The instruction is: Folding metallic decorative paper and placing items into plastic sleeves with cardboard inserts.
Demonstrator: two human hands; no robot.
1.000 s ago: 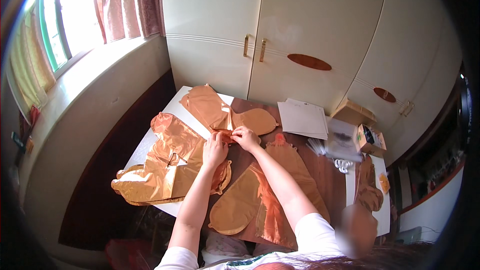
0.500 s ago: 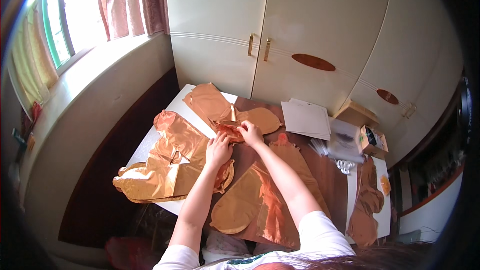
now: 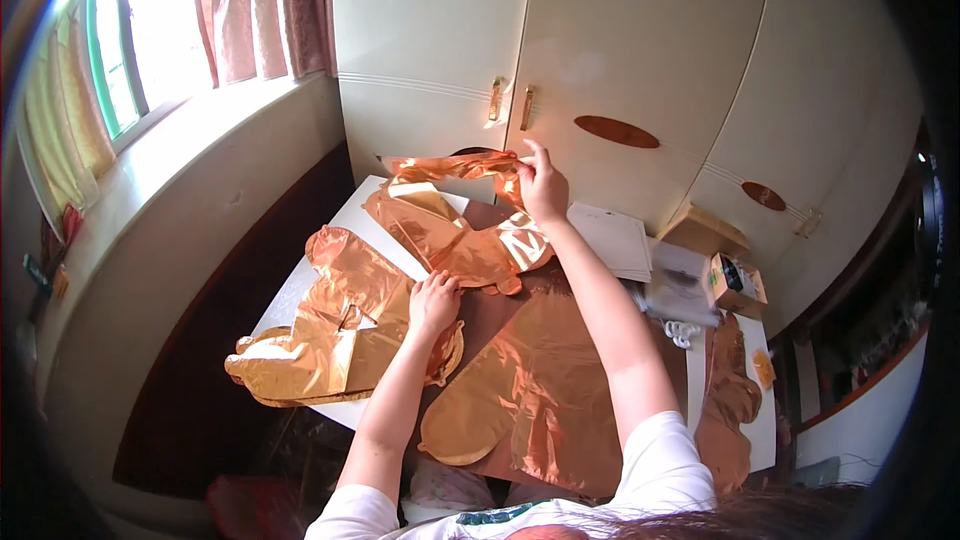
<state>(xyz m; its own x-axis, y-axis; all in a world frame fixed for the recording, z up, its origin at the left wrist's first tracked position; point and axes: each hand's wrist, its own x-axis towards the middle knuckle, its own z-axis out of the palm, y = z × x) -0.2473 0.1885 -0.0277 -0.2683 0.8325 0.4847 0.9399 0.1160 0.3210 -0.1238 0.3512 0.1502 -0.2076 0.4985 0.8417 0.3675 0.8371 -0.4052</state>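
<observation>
white table (image 3: 300,285) before cupboards: right hand (image 3: 543,190) pinches foil balloon (image 3: 450,225) aloft at its top edge, left hand (image 3: 434,302) flat, pinning another; best lifted slowly to avoid creasing.

A small cardboard box (image 3: 737,285) with dark and green printed sides stands at the far right of the table, its top flaps open. Just beyond it, farther from the person and close to the cupboard doors, lies a plain tan cardboard box (image 3: 703,231), flat-topped and unprinted as far as can be seen. Left of the small box, a clear plastic packet (image 3: 680,285) lies blurred on the tabletop, and beside that, farther left, sits a flat pale grey sheet or envelope (image 3: 612,239) whose surface shows no readable marking.
</observation>
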